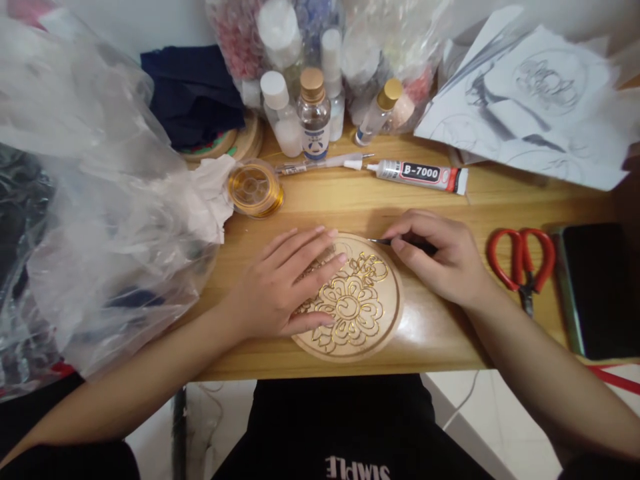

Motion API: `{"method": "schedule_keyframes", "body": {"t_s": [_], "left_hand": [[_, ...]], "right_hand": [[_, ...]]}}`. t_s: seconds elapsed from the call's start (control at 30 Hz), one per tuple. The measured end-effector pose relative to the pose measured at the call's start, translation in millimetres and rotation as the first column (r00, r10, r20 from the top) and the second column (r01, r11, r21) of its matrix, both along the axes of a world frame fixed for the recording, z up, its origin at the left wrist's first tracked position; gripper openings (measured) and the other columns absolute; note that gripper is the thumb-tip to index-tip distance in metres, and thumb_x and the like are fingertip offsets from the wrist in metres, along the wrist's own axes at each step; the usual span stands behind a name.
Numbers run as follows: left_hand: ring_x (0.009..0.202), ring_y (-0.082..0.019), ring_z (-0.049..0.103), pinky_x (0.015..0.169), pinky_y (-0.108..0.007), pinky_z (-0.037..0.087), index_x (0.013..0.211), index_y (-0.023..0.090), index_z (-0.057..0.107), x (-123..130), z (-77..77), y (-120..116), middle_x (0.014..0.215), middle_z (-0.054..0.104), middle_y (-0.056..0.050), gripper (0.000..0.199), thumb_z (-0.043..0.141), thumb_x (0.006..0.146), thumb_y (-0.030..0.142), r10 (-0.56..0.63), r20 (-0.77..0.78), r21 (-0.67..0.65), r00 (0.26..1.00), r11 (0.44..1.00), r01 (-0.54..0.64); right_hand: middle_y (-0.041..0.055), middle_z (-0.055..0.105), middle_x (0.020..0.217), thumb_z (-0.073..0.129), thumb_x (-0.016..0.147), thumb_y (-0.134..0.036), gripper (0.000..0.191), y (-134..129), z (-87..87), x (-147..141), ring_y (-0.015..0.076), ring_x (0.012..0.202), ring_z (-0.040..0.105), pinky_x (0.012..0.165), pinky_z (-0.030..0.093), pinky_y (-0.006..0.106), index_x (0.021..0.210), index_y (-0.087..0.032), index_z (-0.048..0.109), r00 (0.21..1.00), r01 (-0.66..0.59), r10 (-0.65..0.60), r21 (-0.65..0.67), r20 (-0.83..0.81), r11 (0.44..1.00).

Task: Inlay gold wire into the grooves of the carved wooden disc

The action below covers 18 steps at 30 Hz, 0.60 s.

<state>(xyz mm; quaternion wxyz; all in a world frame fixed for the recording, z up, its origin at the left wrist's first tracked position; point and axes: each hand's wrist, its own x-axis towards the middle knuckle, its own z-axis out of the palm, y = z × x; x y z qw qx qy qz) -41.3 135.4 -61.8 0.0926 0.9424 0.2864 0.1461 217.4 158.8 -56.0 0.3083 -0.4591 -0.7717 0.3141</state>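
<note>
A round wooden plaque [400, 308] lies near the table's front edge, bearing a flower pattern outlined in gold wire [349, 308]. My left hand [285, 287] rests palm down on its left part, fingers spread, covering some of the pattern. At the plaque's upper right, my right hand [440, 257] is closed around slim dark tweezers [383, 241], mostly hidden by the fingers. Their thin tip points left, over the plaque's upper rim; whether it touches the wood I cannot tell. A spool of gold wire [255, 189] lies beyond my left hand.
A B-7000 glue tube [420, 175] and a pen-like tool [320, 164] lie behind the plaque. Several bottles [314, 117] stand further back. Red-handled pliers [523, 263] and a phone [597, 290] are at right, sketched papers [530, 100] above. Plastic bags [115, 220] crowd the left.
</note>
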Motion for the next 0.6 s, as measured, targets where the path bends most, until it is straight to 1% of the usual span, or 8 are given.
{"method": "schedule_keyframes", "body": {"t_s": [0.2,0.33,0.4,0.53,0.6], "left_hand": [[0.137,-0.030,0.033,0.109,-0.049,0.031,0.131,0.016,0.046,0.4,-3.7,0.3,0.143,0.040,-0.018,0.064,0.033,0.089,0.062,0.014,-0.009,-0.067,1.000,0.998,-0.015],[0.137,-0.029,0.033,0.109,-0.048,0.030,0.135,0.017,0.041,0.9,-4.6,1.1,0.143,0.041,-0.018,0.065,0.033,0.089,0.061,0.012,-0.004,-0.086,1.000,0.996,-0.013],[0.136,-0.029,0.033,0.109,-0.048,0.031,0.136,0.016,0.040,1.4,-4.3,1.8,0.142,0.041,-0.018,0.065,0.033,0.090,0.060,0.007,0.008,-0.089,1.000,0.996,-0.006],[0.134,-0.029,0.036,0.109,-0.046,0.032,0.138,0.009,0.035,1.9,-3.6,2.5,0.139,0.044,-0.021,0.069,0.038,0.089,0.058,-0.005,0.051,-0.082,0.999,0.997,0.009],[0.135,-0.029,0.035,0.109,-0.046,0.032,0.139,0.009,0.032,1.8,-3.5,2.3,0.139,0.044,-0.021,0.070,0.039,0.089,0.058,0.004,0.047,-0.087,0.999,0.996,0.000]], "right_hand": [[0.0013,0.063,0.071,0.053,0.081,-0.018,0.009,0.0,-0.3,0.7,0.0141,0.064,0.059,0.058,0.046,0.027,0.080,-0.020,0.061,1.000,0.001,-0.001,-0.018,0.007,1.000],[0.0012,0.063,0.071,0.053,0.082,-0.020,0.009,-0.1,-1.0,1.1,0.0145,0.064,0.059,0.059,0.046,0.028,0.079,-0.021,0.061,1.000,0.000,0.000,-0.018,0.014,1.000],[0.0012,0.063,0.071,0.052,0.082,-0.019,0.009,-0.1,-1.2,1.3,0.0144,0.064,0.059,0.059,0.046,0.028,0.080,-0.021,0.061,1.000,0.000,0.001,-0.021,0.014,1.000],[0.0015,0.063,0.071,0.053,0.081,-0.018,0.009,0.2,-1.0,1.4,0.0140,0.064,0.059,0.058,0.046,0.027,0.080,-0.019,0.062,1.000,0.000,0.000,-0.015,0.002,1.000],[0.0015,0.063,0.072,0.053,0.082,-0.018,0.009,0.7,-1.0,1.3,0.0140,0.064,0.060,0.058,0.046,0.027,0.080,-0.019,0.062,1.000,0.006,-0.006,-0.018,-0.005,1.000]]}}
